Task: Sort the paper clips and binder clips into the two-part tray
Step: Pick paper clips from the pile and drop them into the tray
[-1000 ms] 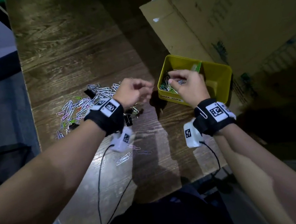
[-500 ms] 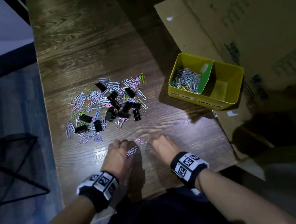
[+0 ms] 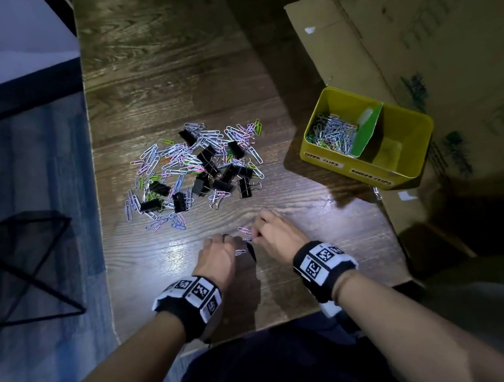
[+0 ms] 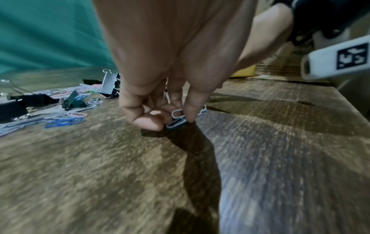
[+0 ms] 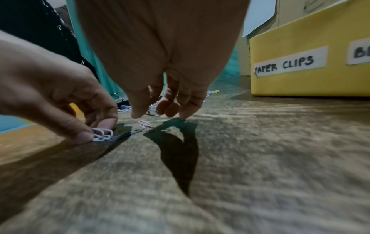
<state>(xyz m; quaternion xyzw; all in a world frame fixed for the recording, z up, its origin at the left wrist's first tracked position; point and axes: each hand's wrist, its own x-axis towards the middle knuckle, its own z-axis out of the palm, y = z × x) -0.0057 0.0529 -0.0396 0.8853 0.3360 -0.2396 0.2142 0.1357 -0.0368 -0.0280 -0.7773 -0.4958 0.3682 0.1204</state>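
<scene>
A mixed pile of coloured paper clips (image 3: 180, 163) and black binder clips (image 3: 207, 158) lies mid-table. The yellow two-part tray (image 3: 327, 152) stands to the right. Its left part, labelled PAPER CLIPS (image 5: 288, 63), holds many paper clips (image 3: 333, 135); the right part looks bare. Near the table's front edge my left hand (image 4: 176, 118) pinches a couple of pale paper clips (image 4: 177, 114) against the wood. My right hand (image 5: 158, 114) is beside it, fingertips down at the table and nothing seen between them. A pink paper clip (image 5: 145, 124) lies just in front of it.
Large cardboard boxes (image 3: 414, 36) crowd the table's right and back right, close behind the tray. A green divider (image 3: 366, 132) splits the tray. A black wire basket (image 3: 33, 264) stands on the blue floor to the left. Bare wood shows behind the pile.
A second ago my right hand was over the tray's paper-clip part and my left hand was above the pile. Both came down to the loose clips near the front edge; the left now pinches some.
</scene>
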